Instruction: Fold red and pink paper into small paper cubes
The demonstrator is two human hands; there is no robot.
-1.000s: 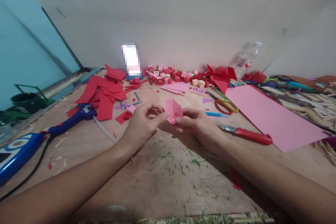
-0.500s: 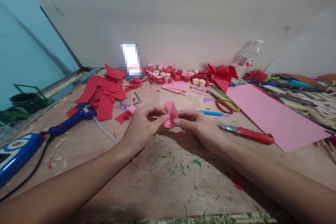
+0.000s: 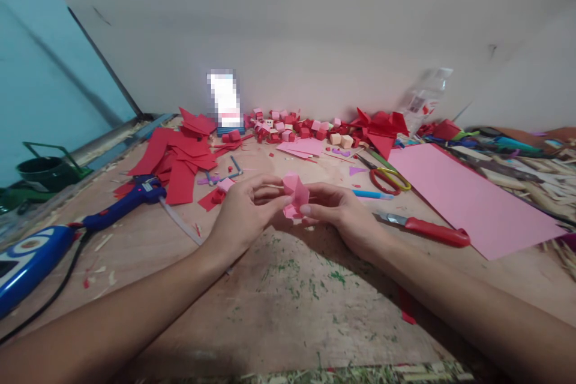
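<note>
A small folded piece of pink paper (image 3: 295, 192) is held up between my hands, above the middle of the wooden board. My left hand (image 3: 249, 204) pinches its left side between thumb and fingers. On the right side, my right hand (image 3: 337, 213) grips it with the thumb in front and the fingers behind. The paper has creased, upright walls and looks partly boxed. Just behind my left hand lies a small pink and red paper piece (image 3: 222, 189). A blue pen (image 3: 371, 194) lies behind my right hand, partly covered by it.
A blue glue gun (image 3: 126, 201) lies at left near red paper strips (image 3: 180, 159). Small paper cubes (image 3: 288, 126) pile up along the wall beside a lit phone (image 3: 225, 99). Scissors (image 3: 384, 177), a red-handled knife (image 3: 436, 231) and a pink sheet (image 3: 468, 198) are at right.
The pink paper has turned slightly and shifted a little to the right, with its walls angled differently. Both hands keep hold of it.
</note>
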